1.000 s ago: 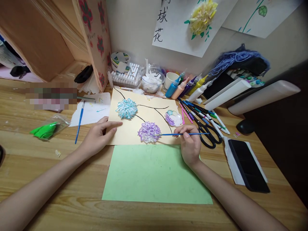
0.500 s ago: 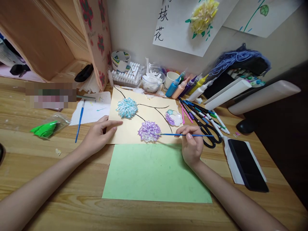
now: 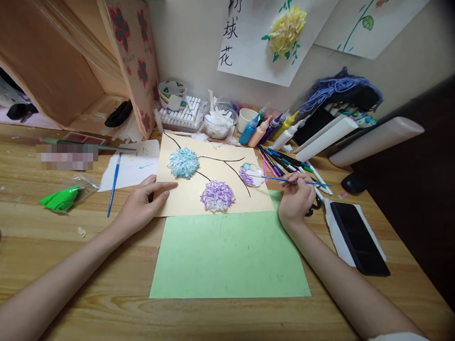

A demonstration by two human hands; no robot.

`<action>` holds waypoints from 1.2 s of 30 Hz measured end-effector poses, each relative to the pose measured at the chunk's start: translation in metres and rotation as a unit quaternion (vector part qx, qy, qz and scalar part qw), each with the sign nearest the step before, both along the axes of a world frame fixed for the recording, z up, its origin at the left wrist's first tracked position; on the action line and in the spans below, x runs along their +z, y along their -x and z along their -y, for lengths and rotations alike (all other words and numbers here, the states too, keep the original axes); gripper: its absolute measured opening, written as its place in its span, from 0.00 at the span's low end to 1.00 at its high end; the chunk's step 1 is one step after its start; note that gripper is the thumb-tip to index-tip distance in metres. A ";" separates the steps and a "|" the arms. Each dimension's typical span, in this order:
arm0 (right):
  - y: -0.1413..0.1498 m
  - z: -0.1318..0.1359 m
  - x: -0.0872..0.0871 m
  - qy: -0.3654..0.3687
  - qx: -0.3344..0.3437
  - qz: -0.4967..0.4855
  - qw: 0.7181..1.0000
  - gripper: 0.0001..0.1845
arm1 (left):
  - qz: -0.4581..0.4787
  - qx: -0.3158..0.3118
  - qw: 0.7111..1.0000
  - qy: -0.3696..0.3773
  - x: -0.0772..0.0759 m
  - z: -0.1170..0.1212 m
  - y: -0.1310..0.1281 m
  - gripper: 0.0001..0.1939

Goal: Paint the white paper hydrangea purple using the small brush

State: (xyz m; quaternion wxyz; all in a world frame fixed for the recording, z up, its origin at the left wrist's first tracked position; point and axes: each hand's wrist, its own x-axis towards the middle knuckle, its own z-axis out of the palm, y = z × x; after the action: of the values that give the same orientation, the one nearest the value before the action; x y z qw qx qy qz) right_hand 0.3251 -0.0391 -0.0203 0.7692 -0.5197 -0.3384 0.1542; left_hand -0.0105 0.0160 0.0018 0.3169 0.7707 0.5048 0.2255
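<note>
My right hand (image 3: 297, 196) is closed on a thin blue paintbrush (image 3: 275, 178), its tip at the small flower-shaped paint palette (image 3: 252, 175) holding purple and teal paint. My left hand (image 3: 145, 201) lies open with fingers stretched over the left edge of a cream paper sheet (image 3: 185, 199). Black branch lines are drawn on that sheet. A fluffy blue-and-white paper flower (image 3: 183, 163) sits at its upper left, and a purple-and-white paper flower (image 3: 217, 196) near its lower edge. Beneath the sheet's front edge lies a green sheet (image 3: 231, 255).
Paint bottles (image 3: 259, 132), a bowl of white paper scraps (image 3: 220, 124) and a box of markers (image 3: 183, 116) line the wall. Loose pens (image 3: 280, 161), black scissors (image 3: 315, 204) and a phone (image 3: 359, 239) lie right. Another brush (image 3: 113, 187) and a green bag (image 3: 62, 199) lie left.
My right hand has moved right, taking the paintbrush tip from the purple flower to the palette. The left hand stays on the paper's edge. The whole view has shifted slightly.
</note>
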 end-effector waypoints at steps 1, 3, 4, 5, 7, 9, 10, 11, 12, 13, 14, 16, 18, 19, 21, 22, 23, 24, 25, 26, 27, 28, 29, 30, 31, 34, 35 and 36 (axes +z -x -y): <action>-0.006 -0.003 -0.002 0.005 -0.009 -0.007 1.000 0.08 | 0.000 -0.002 1.000 0.001 -0.001 0.000 0.000 0.19; -0.015 -0.008 -0.006 0.025 -0.018 -0.020 0.999 0.08 | 0.000 -0.004 1.000 0.001 -0.002 -0.001 0.001 0.19; -0.017 -0.009 -0.009 0.036 -0.020 -0.024 0.999 0.08 | -0.001 -0.004 1.000 0.000 -0.002 -0.001 0.001 0.19; -0.018 -0.010 -0.011 0.047 -0.019 -0.026 0.998 0.07 | -0.001 -0.005 1.000 0.000 -0.002 -0.001 0.001 0.19; -0.019 -0.010 -0.014 0.067 -0.016 -0.026 0.997 0.08 | 0.000 -0.008 1.000 -0.002 -0.003 -0.002 0.002 0.19; -0.018 -0.010 -0.015 0.081 -0.012 -0.022 0.996 0.09 | -0.001 -0.010 1.000 -0.005 -0.003 -0.002 0.002 0.19; -0.017 -0.010 -0.015 0.085 -0.011 -0.021 0.996 0.10 | -0.002 -0.010 1.000 -0.006 -0.003 -0.002 0.002 0.19; -0.017 -0.009 -0.015 0.085 -0.012 -0.019 0.996 0.11 | -0.004 -0.011 1.000 -0.006 -0.003 -0.002 0.003 0.18; -0.016 -0.009 -0.014 0.084 -0.015 -0.018 0.996 0.11 | -0.006 -0.011 1.000 -0.007 -0.003 -0.002 0.003 0.18; -0.016 -0.009 -0.014 0.082 -0.018 -0.016 0.996 0.12 | -0.007 -0.013 1.000 -0.008 -0.003 -0.002 0.003 0.18; -0.016 -0.008 -0.014 0.081 -0.018 -0.014 0.997 0.12 | -0.008 -0.014 1.000 -0.009 -0.003 -0.002 0.003 0.18; -0.016 -0.008 -0.014 0.081 -0.009 -0.008 0.997 0.12 | -0.009 -0.015 1.000 -0.010 -0.003 -0.001 0.004 0.18; -0.016 -0.009 -0.014 0.075 -0.004 -0.002 0.997 0.12 | -0.008 -0.014 1.000 -0.009 -0.004 -0.002 0.004 0.19; -0.016 -0.009 -0.013 0.066 -0.007 0.000 0.998 0.12 | -0.007 -0.012 1.000 -0.010 -0.004 -0.002 0.004 0.19; -0.014 -0.008 -0.010 0.039 -0.016 0.004 0.999 0.12 | -0.007 -0.009 1.000 -0.011 -0.003 -0.002 0.003 0.19; -0.011 -0.007 -0.007 0.025 -0.016 0.006 1.000 0.11 | -0.007 -0.008 1.000 -0.013 -0.003 -0.002 0.003 0.19; -0.007 -0.005 -0.005 0.013 -0.012 0.007 1.000 0.10 | -0.008 -0.007 1.000 -0.014 -0.003 -0.002 0.003 0.19; -0.002 -0.003 -0.002 0.003 -0.005 0.009 1.000 0.09 | -0.009 -0.007 1.000 -0.014 -0.002 -0.002 0.003 0.19; 0.004 0.001 0.000 -0.004 0.006 0.011 1.000 0.08 | -0.010 -0.006 1.000 -0.014 -0.002 -0.002 0.003 0.19; 0.012 0.006 0.003 -0.012 0.016 0.014 1.000 0.07 | -0.009 -0.006 1.000 -0.013 -0.002 -0.002 0.003 0.19; 0.020 0.011 0.004 -0.015 0.033 0.018 0.999 0.07 | -0.008 -0.007 1.000 -0.014 -0.003 -0.001 0.003 0.19; 0.027 0.017 0.005 -0.014 0.053 0.023 0.998 0.07 | -0.008 -0.008 1.000 -0.014 -0.003 -0.001 0.003 0.19; 0.034 0.024 0.005 -0.014 0.078 0.033 0.996 0.07 | -0.007 -0.009 1.000 -0.014 -0.003 -0.001 0.003 0.19; 0.040 0.030 0.004 -0.018 0.123 0.070 0.990 0.08 | -0.008 -0.008 1.000 -0.014 -0.002 -0.001 0.002 0.19; 0.044 0.035 0.003 -0.030 0.165 0.122 0.978 0.09 | -0.009 -0.007 1.000 -0.014 -0.002 -0.001 0.002 0.19; 0.048 0.046 -0.004 -0.063 0.223 0.256 0.938 0.11 | -0.010 -0.002 1.000 -0.010 0.000 -0.001 0.001 0.19; 0.047 0.047 -0.005 -0.065 0.233 0.280 0.929 0.12 | -0.009 -0.002 1.000 -0.009 0.000 -0.001 0.001 0.19; 0.045 0.048 -0.006 -0.062 0.242 0.295 0.922 0.12 | -0.008 0.000 1.000 -0.007 0.000 -0.001 0.000 0.19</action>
State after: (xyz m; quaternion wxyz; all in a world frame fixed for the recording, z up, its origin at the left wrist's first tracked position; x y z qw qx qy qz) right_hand 0.2796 -0.0870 -0.0268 0.6047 -0.3952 -0.6742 0.1537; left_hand -0.0107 0.0166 0.0021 0.3074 0.7747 0.5055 0.2231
